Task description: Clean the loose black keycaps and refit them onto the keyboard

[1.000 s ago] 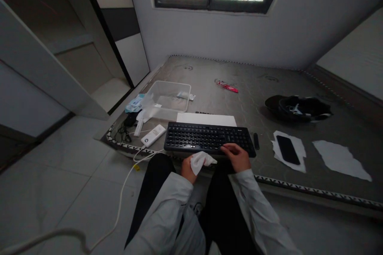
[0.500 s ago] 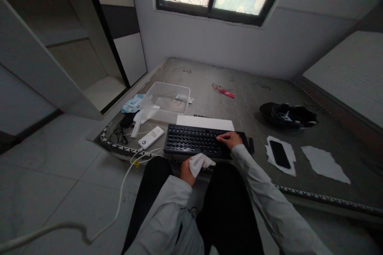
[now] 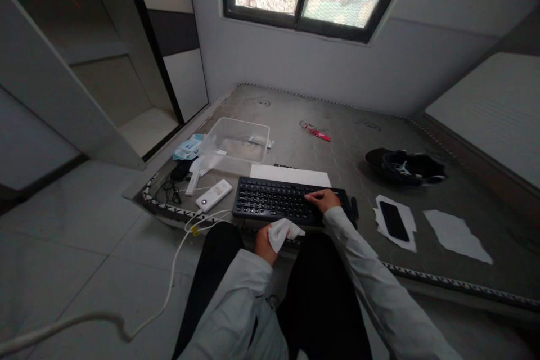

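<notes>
A black keyboard (image 3: 270, 198) lies near the front edge of the mattress, in front of my knees. Just below its front edge, my left hand (image 3: 265, 244) is closed around a crumpled white tissue (image 3: 282, 233). My right hand (image 3: 324, 200) rests over the right part of the keys, with thumb and fingers pinched together. Whatever may be between those fingertips is too small to make out. Behind the keyboard lies a flat white box or board (image 3: 291, 174), partly covered by it.
On the left are a clear plastic bin (image 3: 236, 164), a white power strip (image 3: 214, 195) with cables, and a blue packet (image 3: 188, 147). To the right, a phone (image 3: 394, 220) lies on tissue beside another tissue sheet (image 3: 458, 235). A dark cap (image 3: 407, 167) and red item (image 3: 317, 132) lie farther back.
The view has shifted very slightly. Both hands keep nearly the same places, the left with the tissue and the right over the keys.
</notes>
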A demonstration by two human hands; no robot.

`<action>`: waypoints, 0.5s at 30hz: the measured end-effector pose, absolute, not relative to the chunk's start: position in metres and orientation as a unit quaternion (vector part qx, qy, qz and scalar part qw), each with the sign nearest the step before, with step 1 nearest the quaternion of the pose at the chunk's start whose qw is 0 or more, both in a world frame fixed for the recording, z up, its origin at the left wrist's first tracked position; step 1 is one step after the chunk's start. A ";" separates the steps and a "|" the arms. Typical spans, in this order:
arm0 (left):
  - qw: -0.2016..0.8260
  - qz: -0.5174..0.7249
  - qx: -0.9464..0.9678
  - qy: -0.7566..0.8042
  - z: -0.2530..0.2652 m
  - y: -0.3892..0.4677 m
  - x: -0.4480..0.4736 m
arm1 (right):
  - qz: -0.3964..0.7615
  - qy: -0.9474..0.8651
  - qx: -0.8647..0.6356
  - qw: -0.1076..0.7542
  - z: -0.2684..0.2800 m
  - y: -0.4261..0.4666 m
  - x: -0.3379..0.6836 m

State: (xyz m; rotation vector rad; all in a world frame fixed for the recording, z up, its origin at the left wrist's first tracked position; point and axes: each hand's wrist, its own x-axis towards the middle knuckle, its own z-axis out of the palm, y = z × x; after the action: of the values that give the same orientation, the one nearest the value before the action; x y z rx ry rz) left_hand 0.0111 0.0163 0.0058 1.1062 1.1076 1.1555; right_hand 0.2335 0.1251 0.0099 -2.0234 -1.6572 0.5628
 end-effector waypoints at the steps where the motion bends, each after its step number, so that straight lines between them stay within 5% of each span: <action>1: 0.564 0.489 0.468 0.474 0.005 0.016 0.011 | 0.206 -0.605 -0.735 0.229 0.011 0.125 0.233; 15: 0.567 0.481 0.477 0.469 0.016 0.015 0.009 | 0.208 -0.605 -0.731 0.238 0.010 0.127 0.234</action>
State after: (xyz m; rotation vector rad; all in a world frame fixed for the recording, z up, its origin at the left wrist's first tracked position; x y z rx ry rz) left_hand 0.0095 0.0149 0.0164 1.1219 1.1013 1.1307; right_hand 0.2341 0.1266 0.0102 -2.0031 -1.6563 0.5696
